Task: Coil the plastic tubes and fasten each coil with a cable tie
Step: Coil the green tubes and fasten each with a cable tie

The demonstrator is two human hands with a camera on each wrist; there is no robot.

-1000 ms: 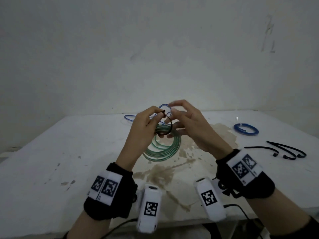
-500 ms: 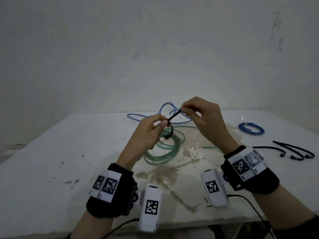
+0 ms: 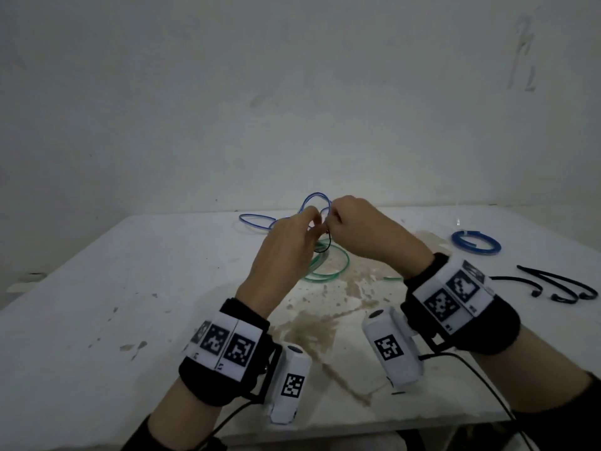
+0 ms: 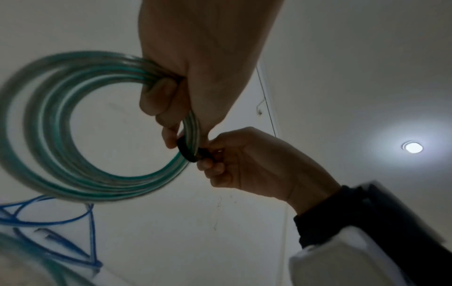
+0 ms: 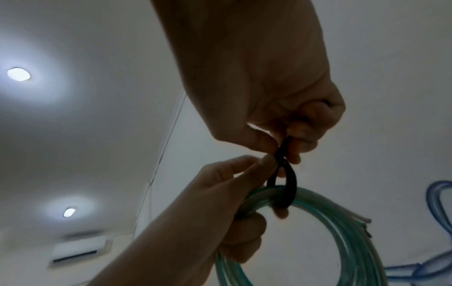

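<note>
A coil of green plastic tube [image 3: 328, 266] [image 4: 49, 120] [image 5: 330, 232] is lifted above the table. My left hand [image 3: 292, 242] [image 4: 176, 100] [image 5: 220, 193] grips the bundled turns, its thumb and forefinger at the head of a black cable tie [image 3: 327, 244] [image 4: 188, 152] [image 5: 283, 183] looped round the coil. My right hand [image 3: 357, 229] [image 4: 244, 158] [image 5: 281, 108] pinches the tie's tail just above the loop. A loose blue tube [image 3: 283, 216] [image 4: 49, 222] [image 5: 437, 203] lies uncoiled behind the hands.
A coiled blue tube [image 3: 476, 246] lies at the table's right. Three spare black cable ties [image 3: 553, 284] lie near the right edge. The white table [image 3: 113, 304] has a brown stain at its middle. A wall stands close behind.
My right hand has come back from the upper right, close against my left hand. The tie's tail, seen stretched out half a second ago, is now hidden in the right hand.
</note>
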